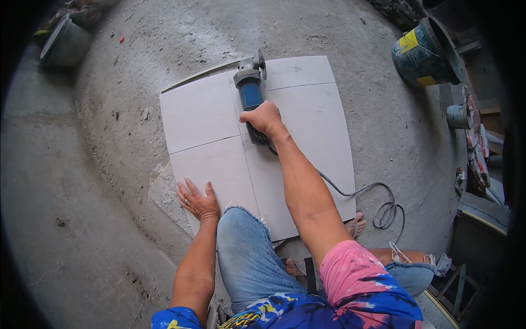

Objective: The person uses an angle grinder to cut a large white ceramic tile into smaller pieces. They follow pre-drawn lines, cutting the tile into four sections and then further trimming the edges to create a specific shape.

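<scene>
A large white tile (pixel 307 131), marked with dark straight lines, lies flat in front of me. My right hand (pixel 264 118) is wrapped round the body of a blue and black angle grinder (pixel 251 94) over the tile's upper middle. The grinder's disc (pixel 262 64) stands upright near the tile's far edge; whether it touches the surface I cannot tell. My left hand (pixel 198 202) rests with fingers spread at the tile's near left edge, holding nothing. My knee in jeans (pixel 241 252) is close to the near edge.
A black power cord (pixel 350 194) runs from the grinder to a loose coil on the right of the concrete floor (pixel 131 181). A dark bucket (pixel 424 55) and a small can (pixel 458 116) stand at the right. Another bucket (pixel 67 44) is at the far left.
</scene>
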The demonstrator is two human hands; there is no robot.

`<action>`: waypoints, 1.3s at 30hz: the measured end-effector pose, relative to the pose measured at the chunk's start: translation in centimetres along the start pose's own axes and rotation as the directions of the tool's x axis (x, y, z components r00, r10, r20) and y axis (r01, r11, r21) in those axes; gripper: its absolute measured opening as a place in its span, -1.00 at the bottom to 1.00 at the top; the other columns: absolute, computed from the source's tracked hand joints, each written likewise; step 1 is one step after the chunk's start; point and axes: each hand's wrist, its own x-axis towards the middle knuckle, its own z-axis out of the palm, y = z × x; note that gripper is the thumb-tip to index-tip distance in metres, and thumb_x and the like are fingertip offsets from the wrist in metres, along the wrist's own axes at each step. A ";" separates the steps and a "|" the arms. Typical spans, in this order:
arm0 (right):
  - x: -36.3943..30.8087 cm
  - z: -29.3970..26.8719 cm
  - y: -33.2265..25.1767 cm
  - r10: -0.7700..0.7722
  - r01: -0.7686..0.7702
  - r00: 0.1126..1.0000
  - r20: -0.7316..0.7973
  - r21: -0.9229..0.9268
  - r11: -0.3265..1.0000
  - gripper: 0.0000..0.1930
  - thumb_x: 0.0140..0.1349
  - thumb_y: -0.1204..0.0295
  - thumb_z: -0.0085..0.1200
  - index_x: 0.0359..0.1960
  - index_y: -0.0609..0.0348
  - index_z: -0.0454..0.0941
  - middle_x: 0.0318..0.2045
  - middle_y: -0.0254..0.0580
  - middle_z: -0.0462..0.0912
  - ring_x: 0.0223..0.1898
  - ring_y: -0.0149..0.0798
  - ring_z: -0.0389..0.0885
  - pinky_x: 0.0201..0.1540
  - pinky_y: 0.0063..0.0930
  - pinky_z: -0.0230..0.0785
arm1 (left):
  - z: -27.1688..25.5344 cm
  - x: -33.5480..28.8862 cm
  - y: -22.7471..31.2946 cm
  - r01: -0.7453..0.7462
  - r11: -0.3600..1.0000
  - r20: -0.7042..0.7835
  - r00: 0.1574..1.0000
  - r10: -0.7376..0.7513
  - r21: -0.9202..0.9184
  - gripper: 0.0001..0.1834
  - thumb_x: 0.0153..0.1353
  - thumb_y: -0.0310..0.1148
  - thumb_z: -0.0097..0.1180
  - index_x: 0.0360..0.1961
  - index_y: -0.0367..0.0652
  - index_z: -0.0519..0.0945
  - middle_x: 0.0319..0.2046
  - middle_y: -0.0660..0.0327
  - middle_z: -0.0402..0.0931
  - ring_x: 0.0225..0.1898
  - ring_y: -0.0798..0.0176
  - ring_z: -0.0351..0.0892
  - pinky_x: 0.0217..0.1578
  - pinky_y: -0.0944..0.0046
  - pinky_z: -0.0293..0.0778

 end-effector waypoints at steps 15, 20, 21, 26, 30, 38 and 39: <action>0.2 -0.4 -0.6 -0.002 0.002 1.000 0.030 0.022 1.000 -0.46 -0.31 0.15 0.41 -0.40 0.45 0.69 -0.33 0.17 0.74 -0.30 0.01 0.75 -0.14 -0.28 0.58 | -0.3 -0.1 0.1 -0.025 0.999 -0.028 0.999 0.025 0.022 -0.11 0.40 0.26 -0.14 0.52 -0.18 0.11 0.52 -0.09 -0.10 0.56 -0.13 -0.21 0.50 -0.15 -0.26; 0.6 -0.4 -0.4 0.012 -0.013 0.999 0.040 0.016 1.000 -0.44 -0.31 0.14 0.41 -0.38 0.47 0.69 -0.32 0.17 0.74 -0.30 0.00 0.75 -0.13 -0.29 0.58 | 0.0 0.0 0.0 -0.014 1.000 -0.014 1.000 0.014 0.003 -0.08 0.37 0.29 -0.12 0.53 -0.15 0.11 0.53 -0.10 -0.10 0.57 -0.13 -0.24 0.50 -0.17 -0.29; 0.6 -0.4 -0.4 0.014 -0.014 0.999 0.044 0.013 1.000 -0.43 -0.31 0.14 0.41 -0.38 0.48 0.69 -0.32 0.17 0.74 -0.30 0.00 0.75 -0.13 -0.29 0.58 | 0.0 0.0 0.0 -0.014 1.000 -0.015 1.000 0.014 0.004 -0.08 0.37 0.29 -0.12 0.53 -0.15 0.11 0.53 -0.10 -0.10 0.57 -0.13 -0.24 0.50 -0.17 -0.29; 0.8 -0.2 -0.2 0.014 -0.014 0.999 0.031 0.008 1.000 -0.42 -0.32 0.13 0.41 -0.38 0.48 0.69 -0.30 0.19 0.75 -0.28 0.01 0.76 -0.11 -0.29 0.58 | -0.1 0.0 0.0 -0.009 1.000 -0.006 1.000 0.009 -0.003 -0.08 0.37 0.29 -0.12 0.53 -0.15 0.11 0.53 -0.10 -0.11 0.57 -0.12 -0.25 0.51 -0.17 -0.30; 0.8 -0.1 -0.1 0.005 -0.005 1.000 0.021 0.019 1.000 -0.43 -0.33 0.13 0.41 -0.40 0.47 0.69 -0.32 0.20 0.74 -0.28 0.01 0.76 -0.12 -0.29 0.58 | -0.2 0.0 0.1 -0.007 1.000 0.002 1.000 0.007 -0.007 -0.08 0.38 0.29 -0.13 0.53 -0.15 0.11 0.54 -0.10 -0.12 0.57 -0.12 -0.25 0.51 -0.17 -0.30; 0.3 -0.1 0.0 0.008 -0.008 1.000 0.014 0.014 1.000 -0.44 -0.33 0.13 0.40 -0.41 0.46 0.69 -0.33 0.20 0.74 -0.27 0.02 0.76 -0.11 -0.28 0.59 | 0.1 -0.1 0.1 -0.002 1.000 0.003 1.000 0.002 0.010 -0.08 0.38 0.30 -0.14 0.53 -0.14 0.10 0.54 -0.09 -0.13 0.57 -0.13 -0.25 0.50 -0.17 -0.30; 0.3 -0.1 0.0 0.006 -0.007 1.000 0.015 0.011 1.000 -0.44 -0.33 0.13 0.40 -0.40 0.46 0.69 -0.32 0.21 0.74 -0.27 0.02 0.76 -0.11 -0.28 0.59 | 0.0 -0.1 0.1 0.000 1.000 0.005 1.000 0.000 0.011 -0.08 0.38 0.30 -0.14 0.53 -0.14 0.10 0.54 -0.09 -0.13 0.57 -0.13 -0.25 0.50 -0.17 -0.29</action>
